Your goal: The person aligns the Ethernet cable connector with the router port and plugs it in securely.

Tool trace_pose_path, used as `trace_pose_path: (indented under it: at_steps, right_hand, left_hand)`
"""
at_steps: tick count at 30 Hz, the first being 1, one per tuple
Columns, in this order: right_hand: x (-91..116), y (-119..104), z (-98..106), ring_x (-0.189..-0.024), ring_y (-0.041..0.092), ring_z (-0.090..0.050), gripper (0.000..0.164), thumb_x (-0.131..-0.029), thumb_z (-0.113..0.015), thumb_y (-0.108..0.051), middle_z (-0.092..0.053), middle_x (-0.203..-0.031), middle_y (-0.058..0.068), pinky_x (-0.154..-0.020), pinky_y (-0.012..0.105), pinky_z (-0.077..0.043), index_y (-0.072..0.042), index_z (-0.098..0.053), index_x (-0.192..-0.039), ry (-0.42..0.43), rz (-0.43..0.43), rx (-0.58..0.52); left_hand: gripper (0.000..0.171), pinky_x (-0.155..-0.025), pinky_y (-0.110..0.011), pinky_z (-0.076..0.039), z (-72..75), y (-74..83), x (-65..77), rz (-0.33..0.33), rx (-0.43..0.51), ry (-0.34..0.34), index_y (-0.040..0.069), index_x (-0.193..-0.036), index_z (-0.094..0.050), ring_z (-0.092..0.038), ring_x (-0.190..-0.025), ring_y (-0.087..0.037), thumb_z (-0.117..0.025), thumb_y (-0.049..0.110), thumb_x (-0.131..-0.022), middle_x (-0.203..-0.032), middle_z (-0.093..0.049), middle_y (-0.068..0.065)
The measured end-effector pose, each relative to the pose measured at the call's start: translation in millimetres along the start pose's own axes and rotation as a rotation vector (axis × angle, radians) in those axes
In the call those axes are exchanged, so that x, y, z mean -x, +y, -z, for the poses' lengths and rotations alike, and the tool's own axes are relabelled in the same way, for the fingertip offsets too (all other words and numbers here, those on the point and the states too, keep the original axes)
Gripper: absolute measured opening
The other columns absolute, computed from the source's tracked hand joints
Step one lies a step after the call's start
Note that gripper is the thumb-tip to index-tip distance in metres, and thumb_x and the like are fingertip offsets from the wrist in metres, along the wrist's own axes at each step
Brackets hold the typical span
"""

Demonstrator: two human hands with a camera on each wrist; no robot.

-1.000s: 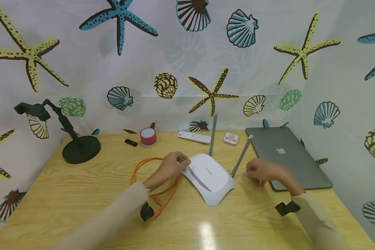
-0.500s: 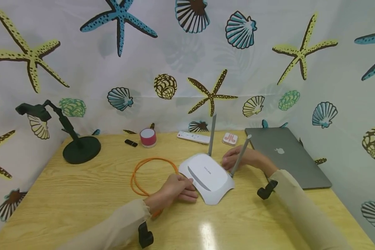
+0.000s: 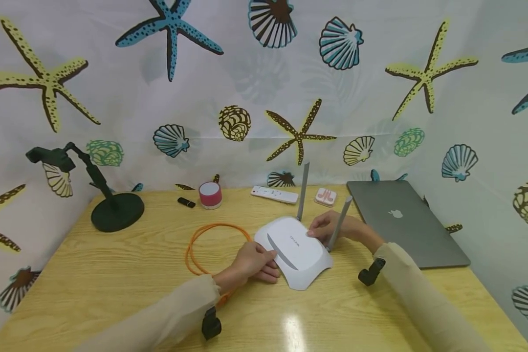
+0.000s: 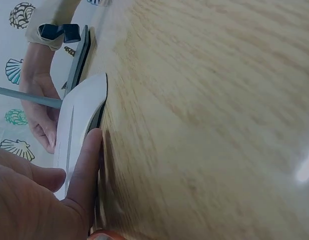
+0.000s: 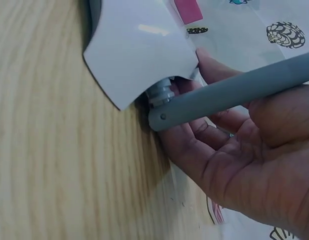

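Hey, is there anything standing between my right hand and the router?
Nothing visible blocks it. One gray antenna crosses in front of your right hand at the right end of the router, but your fingers reach past it to the back edge.

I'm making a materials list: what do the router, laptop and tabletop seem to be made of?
Router: probably plastic, white and smooth, judging by its moulded-looking curves and soft sheen.
Laptop: likely metal, with a matte finish; its flat grey surface looks even, though painted plastic is possible.
Tabletop: wood or wood-look laminate; it shows pale grain, and a bright reflection suggests a glossy coating.
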State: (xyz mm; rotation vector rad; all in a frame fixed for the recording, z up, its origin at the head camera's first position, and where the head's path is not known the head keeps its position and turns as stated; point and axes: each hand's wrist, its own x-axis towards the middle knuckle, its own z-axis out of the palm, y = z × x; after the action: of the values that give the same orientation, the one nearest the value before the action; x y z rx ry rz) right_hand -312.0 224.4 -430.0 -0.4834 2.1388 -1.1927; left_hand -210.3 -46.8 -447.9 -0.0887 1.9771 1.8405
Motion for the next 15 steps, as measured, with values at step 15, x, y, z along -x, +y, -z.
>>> trace_pose_path:
  at_steps: [15]
  right_hand:
    - [19.0,3.1,-16.2,-0.071,0.016,-0.066,0.027,-0.095,-0.064,-0.024,-0.067,-0.079,0.002,-0.066,0.027,-0.058,0.003,-0.064,-0.101,0.123,-0.062,-0.049]
  left_hand:
    - [0.02,-0.053,-0.035,-0.06,-3.6,8.9,-20.4,-0.066,-0.321,0.051,-0.006,-0.091,-0.049,-0.067,-0.051,-0.02,-0.057,0.011,-0.099,-0.069,-0.067,-0.022]
